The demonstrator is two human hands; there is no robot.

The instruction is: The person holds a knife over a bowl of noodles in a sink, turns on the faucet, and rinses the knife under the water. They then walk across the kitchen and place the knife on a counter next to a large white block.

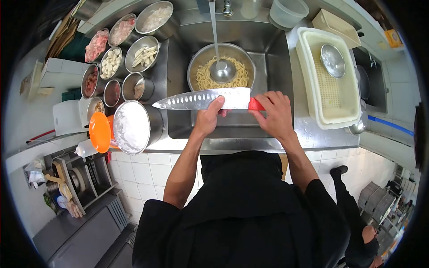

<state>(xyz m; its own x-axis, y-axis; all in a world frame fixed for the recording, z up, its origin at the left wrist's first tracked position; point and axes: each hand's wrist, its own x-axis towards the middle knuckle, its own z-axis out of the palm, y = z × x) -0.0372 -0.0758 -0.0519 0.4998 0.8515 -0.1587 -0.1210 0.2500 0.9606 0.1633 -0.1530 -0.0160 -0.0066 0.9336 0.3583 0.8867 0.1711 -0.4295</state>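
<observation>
Knife: held level over the sink, tip toward 9 o'clock, red handle toward 3, with 12 pointing away from the person.
Bowl: metal, filled with noodles, in the sink just toward 12 o'clock from the blade.
Right hand: closed around the red handle.
Left hand: pinching the blade near its middle, thumb on the facing side, other fingers partly hidden.
Weight: probably moderate, as the blade is long and broad.
Stiffness: likely rigid along its length, with little bend.
Slip: smooth steel probably slides easily in wet fingers; the handle should grip better.
Safest hold: the handle; on the blade, only the flats. Which edge is sharp, I cannot tell.
</observation>
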